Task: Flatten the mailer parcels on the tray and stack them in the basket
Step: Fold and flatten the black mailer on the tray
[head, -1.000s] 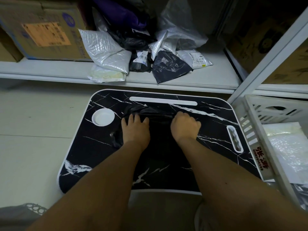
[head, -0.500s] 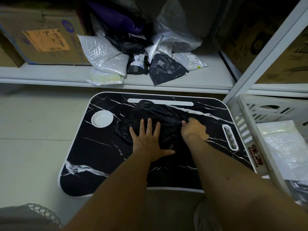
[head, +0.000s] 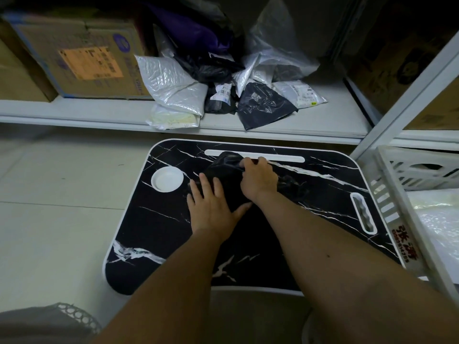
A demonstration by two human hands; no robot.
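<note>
One black plastic mailer (head: 227,175), soft and crumpled, is lying on the far middle of the black marble-look tray (head: 154,219). It is pressed by the left hand (head: 212,206) with flat, spread fingers, and its top edge is pinched by the curled right hand (head: 258,180). A white slatted basket (head: 397,209) with one shiny mailer inside is seen just beside the tray.

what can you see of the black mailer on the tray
The black mailer is a crumpled, glossy plastic bag, still puffed and wrinkled rather than flat. It lies on the far middle of the tray, its top edge overlapping the white slot. The left hand presses flat on its near left part; the right hand grips its upper right portion. No label is visible on it.
</note>
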